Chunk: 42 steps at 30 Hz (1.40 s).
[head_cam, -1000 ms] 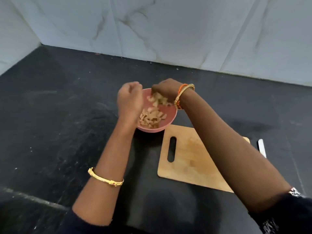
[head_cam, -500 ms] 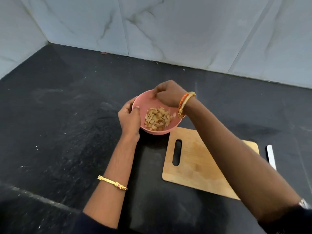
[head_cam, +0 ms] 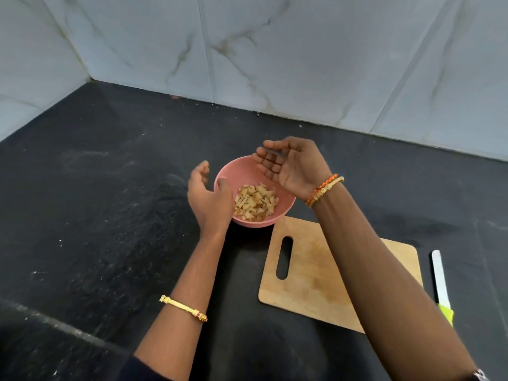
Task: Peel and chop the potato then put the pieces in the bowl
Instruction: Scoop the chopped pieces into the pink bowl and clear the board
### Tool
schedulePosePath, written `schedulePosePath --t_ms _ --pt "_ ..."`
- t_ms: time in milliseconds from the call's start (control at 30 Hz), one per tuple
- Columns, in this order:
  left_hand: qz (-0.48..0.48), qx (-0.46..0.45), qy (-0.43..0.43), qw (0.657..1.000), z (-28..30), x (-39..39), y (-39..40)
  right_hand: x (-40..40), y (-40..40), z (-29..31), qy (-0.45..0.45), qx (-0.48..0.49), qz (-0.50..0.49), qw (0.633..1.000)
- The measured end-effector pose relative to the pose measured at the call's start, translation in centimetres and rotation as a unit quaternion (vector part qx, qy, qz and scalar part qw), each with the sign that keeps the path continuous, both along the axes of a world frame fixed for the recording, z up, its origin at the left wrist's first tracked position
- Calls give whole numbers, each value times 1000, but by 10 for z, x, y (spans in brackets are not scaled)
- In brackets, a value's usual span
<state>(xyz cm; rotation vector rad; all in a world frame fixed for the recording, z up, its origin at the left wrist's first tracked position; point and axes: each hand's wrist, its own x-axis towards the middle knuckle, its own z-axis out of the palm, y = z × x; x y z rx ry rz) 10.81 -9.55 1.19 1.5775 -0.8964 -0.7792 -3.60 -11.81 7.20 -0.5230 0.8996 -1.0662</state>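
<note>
The potato pieces (head_cam: 257,202) are seen heaped in the pink bowl (head_cam: 242,171), which stands on the black bench (head_cam: 110,215) well away from its back edge and just beyond the far left corner of the wooden cutting board (head_cam: 310,276). The board is bare of pieces, so the task is judged to be all but finished. The left hand (head_cam: 210,200) is held open and loosely cupped at the bowl's left rim, the thumb seeming to lie on or just over the rim; whether it touches cannot be told. The right hand (head_cam: 288,166) is spread open, palm turned up, above the bowl's far right side, and nothing is held in it. A knife (head_cam: 440,281) with a green handle is laid on the bench just beside the board's right edge. The pieces are judged small, light, firm and probably damp, so they would be apt to stick to skin and are better scooped with cupped fingers than pinched singly. The bowl is judged light, probably plastic, and liable to slide on the smooth bench; it would best be taken by the rim or cradled at both sides.
</note>
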Motion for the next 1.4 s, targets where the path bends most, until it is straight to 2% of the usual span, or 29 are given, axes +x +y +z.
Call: schedulePosePath --t_ms 33,100,133,200,233,300,367,467,600,733,833,967,1033,1200,1333,1400 --pt "10 -44 -51 998 6 -2 6 -8 7 2 41 -26 -16 999" --pt "15 -145 -101 984 18 -12 21 -33 32 2 194 -87 -47 976" --pt "9 -188 -105 976 22 -19 30 -47 50 -1 303 -110 -53 945" --pt "-31 -250 -92 963 21 -39 51 -71 91 -18 513 -136 -60 846" --pt "-62 -261 -83 960 16 -51 62 -80 113 -31 584 -136 -62 798" --pt "-138 -257 -72 954 2 -74 78 -88 147 -56 647 -128 -44 750" --pt "-219 -232 -84 944 -15 -93 89 -90 168 -78 661 -131 -21 739" --pt "-275 -176 -97 940 -35 -108 96 -87 182 -93 669 -140 11 730" --pt "-281 -107 -91 949 -49 -116 98 -90 193 -107 719 -176 66 669" --pt "-274 -98 -118 949 -52 -116 96 -100 211 -103 754 -180 102 624" --pt "-275 -99 -144 945 -52 -118 96 -107 219 -94 766 -179 170 594" --pt "-274 -103 -162 942 -52 -119 97 -109 221 -93 772 -165 131 600" --pt "-272 -102 -165 942 -52 -120 97 -105 216 -89 784 -164 109 588" --pt "-268 -90 -158 946 -50 -120 100 -92 203 -80 799 -127 119 576" --pt "-274 -86 -146 947 -49 -119 100 -83 194 -74 782 -111 89 607" --pt "-278 -78 -124 949 -48 -119 100 -77 186 -70 778 -117 87 612"
